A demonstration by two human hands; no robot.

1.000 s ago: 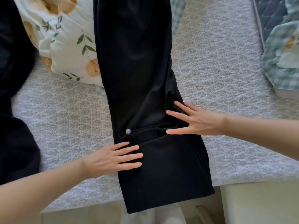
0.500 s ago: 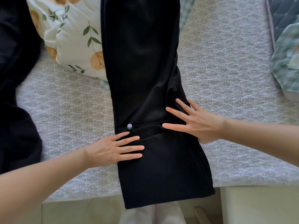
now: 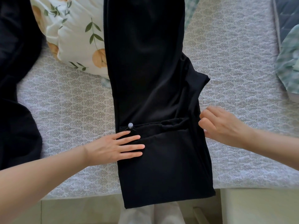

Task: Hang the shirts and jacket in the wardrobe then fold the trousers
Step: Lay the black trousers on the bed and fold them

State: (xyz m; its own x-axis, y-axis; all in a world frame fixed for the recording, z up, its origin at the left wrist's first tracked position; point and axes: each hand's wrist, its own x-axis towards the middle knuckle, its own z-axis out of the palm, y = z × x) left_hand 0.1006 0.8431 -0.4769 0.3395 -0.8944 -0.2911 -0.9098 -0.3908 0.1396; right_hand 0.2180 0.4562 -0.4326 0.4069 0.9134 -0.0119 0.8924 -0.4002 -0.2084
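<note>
Left hand (image 3: 113, 147) lies flat with fingers spread, pressing the left side of the black trousers (image 3: 150, 88), while the right hand (image 3: 221, 125) curls its fingers at their right edge; whether it pinches cloth is unclear through blur. Smooth and dark, the trousers stretch lengthwise along a bed (image 3: 68, 101) covered in grey patterned quilting, their upper part over a floral pillow (image 3: 74, 38), a small silver button (image 3: 130, 125) just above the left fingers.

Your left hand (image 3: 113, 147) and right hand (image 3: 221, 125) were bare, no rings or watch showing, forearms unsleeved. Pale trousers (image 3: 161, 214) covered your legs at the bottom edge.
</note>
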